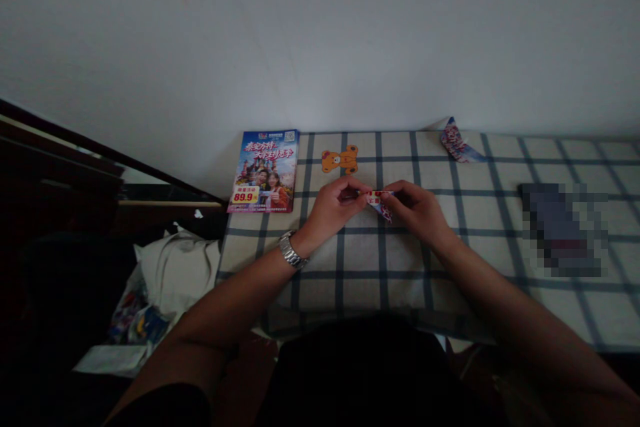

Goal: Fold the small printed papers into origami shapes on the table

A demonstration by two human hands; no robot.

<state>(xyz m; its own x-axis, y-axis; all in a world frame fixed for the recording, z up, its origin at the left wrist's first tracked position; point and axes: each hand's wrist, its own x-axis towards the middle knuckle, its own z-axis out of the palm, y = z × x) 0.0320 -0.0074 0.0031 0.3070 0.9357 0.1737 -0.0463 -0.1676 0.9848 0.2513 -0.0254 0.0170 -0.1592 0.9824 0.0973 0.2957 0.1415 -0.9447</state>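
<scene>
Between the cloth's front and back edges, left hand and right hand pinch paper, seemingly mid-fold; the next move likely wants firm creasing.

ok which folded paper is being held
The small red and white folded paper, pinched between the left hand and right hand; the pointed blue and pink one is by the wall.

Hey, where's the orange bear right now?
In the head view, the orange bear is near the middle on the checked cloth, just beyond the left hand and right of the leaflet.
</scene>
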